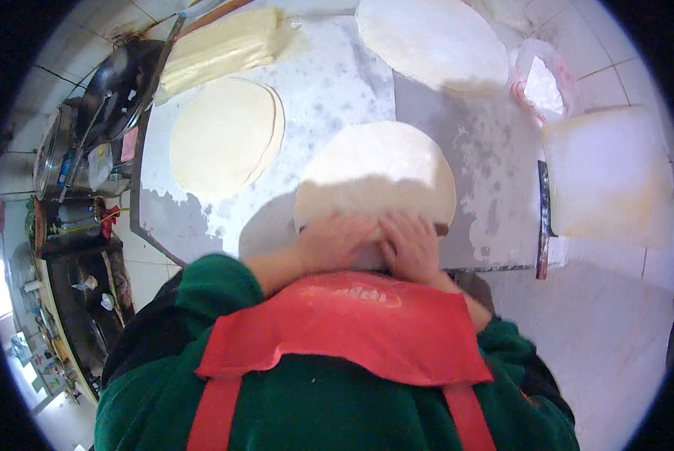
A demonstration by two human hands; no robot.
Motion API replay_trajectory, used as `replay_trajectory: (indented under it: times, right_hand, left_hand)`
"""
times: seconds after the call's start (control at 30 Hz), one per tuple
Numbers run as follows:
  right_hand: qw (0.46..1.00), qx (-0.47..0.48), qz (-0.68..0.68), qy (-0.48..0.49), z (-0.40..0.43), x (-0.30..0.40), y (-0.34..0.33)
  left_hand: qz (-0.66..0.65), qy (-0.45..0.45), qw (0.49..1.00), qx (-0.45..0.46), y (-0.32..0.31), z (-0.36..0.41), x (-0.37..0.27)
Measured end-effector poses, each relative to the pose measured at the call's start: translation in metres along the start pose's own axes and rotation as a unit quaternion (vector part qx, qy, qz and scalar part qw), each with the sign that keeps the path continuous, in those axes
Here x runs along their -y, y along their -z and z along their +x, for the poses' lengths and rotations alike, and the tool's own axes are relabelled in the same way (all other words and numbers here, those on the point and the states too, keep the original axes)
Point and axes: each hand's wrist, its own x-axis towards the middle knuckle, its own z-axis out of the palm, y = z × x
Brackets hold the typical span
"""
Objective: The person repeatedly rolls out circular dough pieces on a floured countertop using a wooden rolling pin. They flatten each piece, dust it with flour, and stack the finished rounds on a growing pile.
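Observation:
A round sheet of dough [382, 163] lies on the floured worktop [325, 62] right before me. Both hands are on its near edge, close together and blurred. My left hand [413, 242] lies to the right of centre, with the dark end of what looks like a rolling pin [441, 229] showing beside it. My right hand [339, 239] is just left of it, fingers pointing inward. The hands hide most of the pin, and their exact hold on it cannot be made out. Stacked round dough sheets [224, 138] lie to the left.
A larger dough round [432, 42] lies at the far right of the worktop. Folded pale sheeting or dough [224, 48] is at the far left. A bag of white powder [542, 87] and a pale square board [607, 175] are at the right, near a long-handled tool [542, 225]. A wok [117, 84] stands left.

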Motion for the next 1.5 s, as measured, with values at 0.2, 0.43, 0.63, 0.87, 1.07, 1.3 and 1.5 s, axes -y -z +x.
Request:
replay_trajectory:
  times: [0.2,0.43,0.63,0.87,1.07,1.3,1.5]
  right_hand:
    - [0.987,-0.046,0.037,-0.151,0.069,-0.019,0.01]
    - [0.992,-0.073,-0.086,-0.05,0.061,-0.027,0.016]
    - [0.989,-0.143,0.022,-0.002,0.082,-0.084,-0.015]
    - [0.984,-0.093,-0.072,-0.132,0.068,-0.029,0.028]
    - [0.99,0.041,-0.014,-0.135,0.017,-0.022,0.008]
    - [0.982,-0.012,-0.118,-0.148,0.059,-0.075,0.0]
    - [0.975,-0.145,-0.12,-0.115,0.048,-0.044,0.011]
  left_hand:
    - [0.197,0.046,0.975,-0.091,0.05,0.055,0.019]
    - [0.235,0.008,0.971,-0.043,0.056,0.067,0.018]
    - [0.12,0.113,0.983,-0.075,0.044,0.086,0.052]
    - [0.152,0.195,0.968,-0.04,0.067,0.094,0.035]
    - [0.074,0.128,0.989,0.01,0.019,0.041,0.038]
    - [0.186,0.103,0.977,0.033,0.029,0.11,0.066]
    - [0.126,0.047,0.975,-0.177,0.029,0.105,0.026]
